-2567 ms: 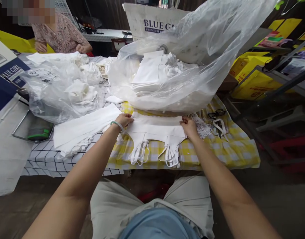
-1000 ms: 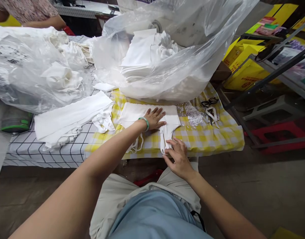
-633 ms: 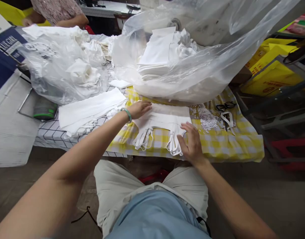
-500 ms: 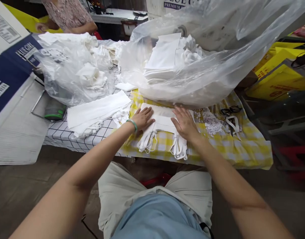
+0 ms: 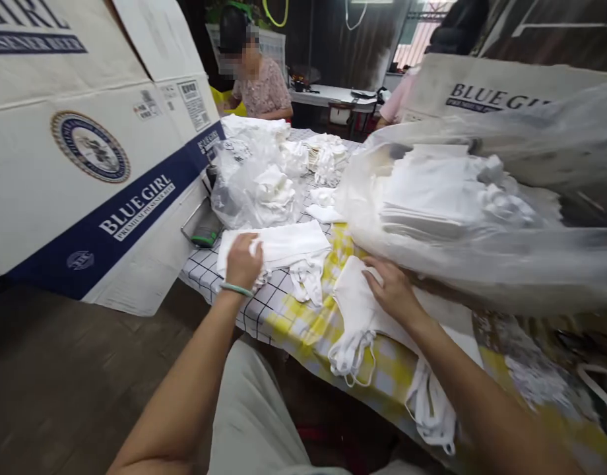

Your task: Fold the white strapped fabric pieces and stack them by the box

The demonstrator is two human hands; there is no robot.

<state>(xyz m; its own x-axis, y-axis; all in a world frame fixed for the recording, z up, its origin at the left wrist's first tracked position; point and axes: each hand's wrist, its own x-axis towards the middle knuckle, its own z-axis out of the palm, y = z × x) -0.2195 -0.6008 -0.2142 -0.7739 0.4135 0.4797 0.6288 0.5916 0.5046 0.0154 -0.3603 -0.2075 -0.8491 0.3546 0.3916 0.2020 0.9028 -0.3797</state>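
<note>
One large carton point(image 5: 105, 158) stands at 9–10 o'clock, walling off that side. Left hand point(image 5: 243, 260), 8–9: fingers curled at one white stack point(image 5: 296, 243); grip can't be told. Two clear bags: smaller bag point(image 5: 231, 201), 10, holds crumpled cloth point(image 5: 274, 188); right hand point(image 5: 393, 289), 4, rests loosely open on strapped white piece point(image 5: 351, 293); larger bag point(image 5: 432, 260), 3, holds stacked cloths point(image 5: 422, 185).

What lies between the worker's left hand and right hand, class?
From the left hand toward the right hand, the head view shows the white stack with its straps, yellow checked cloth, then the left end of the white garment.
</note>
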